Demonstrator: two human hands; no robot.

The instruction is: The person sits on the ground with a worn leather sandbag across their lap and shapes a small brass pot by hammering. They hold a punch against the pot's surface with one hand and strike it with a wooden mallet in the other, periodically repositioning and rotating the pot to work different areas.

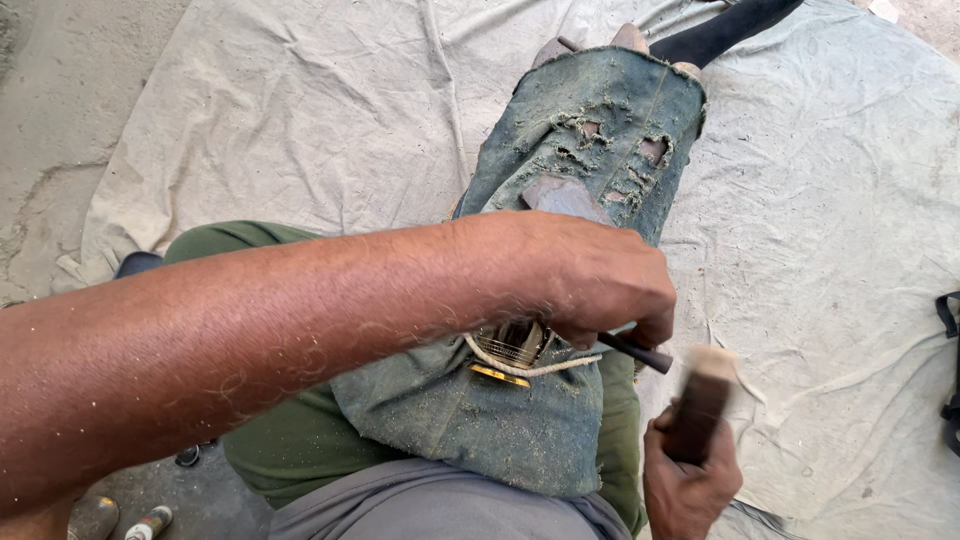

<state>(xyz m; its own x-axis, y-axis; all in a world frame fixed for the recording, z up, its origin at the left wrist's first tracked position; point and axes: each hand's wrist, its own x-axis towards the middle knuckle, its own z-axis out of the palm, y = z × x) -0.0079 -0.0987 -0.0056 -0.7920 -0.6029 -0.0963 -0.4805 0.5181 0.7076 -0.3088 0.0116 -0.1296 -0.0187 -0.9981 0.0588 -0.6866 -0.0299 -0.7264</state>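
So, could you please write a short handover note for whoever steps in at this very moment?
Left hand: closed on a thin dark tool, its tip hidden under the fingers, over a brass-coloured ring piece.
Right hand: gripping a blurred dark wooden block just right of the tool's end.
The brass piece lies on worn denim across the lap, a pale cord around it.
Done and left: the hand hides the working face, so progress cannot be told.
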